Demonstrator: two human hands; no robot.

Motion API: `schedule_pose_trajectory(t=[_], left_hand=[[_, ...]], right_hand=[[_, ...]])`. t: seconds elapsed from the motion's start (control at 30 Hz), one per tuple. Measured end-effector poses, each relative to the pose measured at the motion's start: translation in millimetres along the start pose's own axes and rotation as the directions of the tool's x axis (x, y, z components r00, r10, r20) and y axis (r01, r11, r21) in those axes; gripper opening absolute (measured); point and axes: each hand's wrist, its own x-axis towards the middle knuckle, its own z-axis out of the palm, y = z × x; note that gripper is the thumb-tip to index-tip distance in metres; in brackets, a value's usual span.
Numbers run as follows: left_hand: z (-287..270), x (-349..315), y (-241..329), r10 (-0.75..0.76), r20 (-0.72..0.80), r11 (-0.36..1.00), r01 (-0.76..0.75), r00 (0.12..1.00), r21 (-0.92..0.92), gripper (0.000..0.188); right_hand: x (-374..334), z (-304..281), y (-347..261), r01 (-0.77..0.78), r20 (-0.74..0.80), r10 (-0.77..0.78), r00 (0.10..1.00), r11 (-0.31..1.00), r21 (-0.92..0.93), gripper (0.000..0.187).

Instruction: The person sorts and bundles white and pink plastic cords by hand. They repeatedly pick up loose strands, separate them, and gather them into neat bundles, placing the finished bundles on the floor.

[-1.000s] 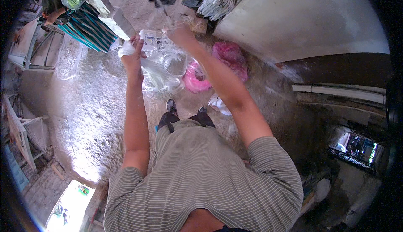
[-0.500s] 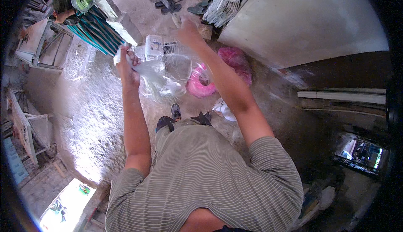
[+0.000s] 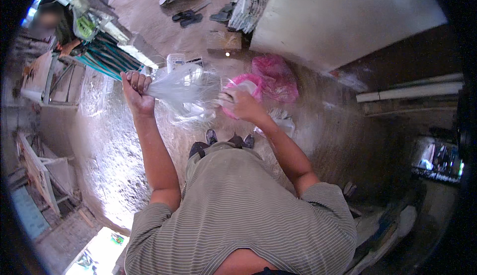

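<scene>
My left hand is closed around one end of a bundle of pale, translucent strands. The strands fan out to the right, held out in front of me. At their loose ends is my right hand, its fingers curled around something small and pale that I cannot make out. Behind that hand lies a bright pink plastic bag with a pale inside. Below the strands, more clear, shiny material sits on the floor, partly hidden by them.
A second pink plastic bag, a white container and a whitish bag lie nearby. Farther off are a block and dark sandals. A large pale panel stands at right. Another person is at upper left beside striped cloth.
My right hand has come down and toward me from high up, to the strands' loose ends. My left hand has shifted slightly left and nearer, still gripping the bundle. The view has shifted a little.
</scene>
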Motion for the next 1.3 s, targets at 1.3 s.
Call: schedule_pose_trajectory(t=[1.3], left_hand=[[91, -42, -80, 0.052, -0.088, 0.963, -0.027, 0.995, 0.270, 0.036]], right_hand=[[-33, 40, 80, -0.098, -0.252, 0.018, 0.968, 0.947, -0.307, 0.037]])
